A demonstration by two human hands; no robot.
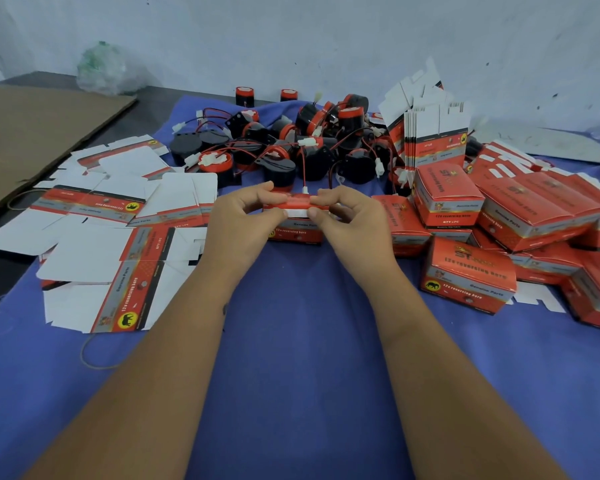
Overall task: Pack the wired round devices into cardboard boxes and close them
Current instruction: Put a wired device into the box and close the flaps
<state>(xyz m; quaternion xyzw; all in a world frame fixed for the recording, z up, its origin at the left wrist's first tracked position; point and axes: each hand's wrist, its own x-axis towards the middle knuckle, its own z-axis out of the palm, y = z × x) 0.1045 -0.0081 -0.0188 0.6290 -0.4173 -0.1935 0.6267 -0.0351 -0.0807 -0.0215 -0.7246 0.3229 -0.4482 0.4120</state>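
A small red printed cardboard box stands at the centre of the blue cloth. The left hand and right hand pinch its white-edged top flap between thumbs and curled fingers; its contents are hidden. Behind the box lies a tangled heap of round black-and-red wired devices. Left of the box lie flat glossy carton blanks; right, closed boxes, partly cut off.

Bare blue cloth between flat cartons and closed boxes.
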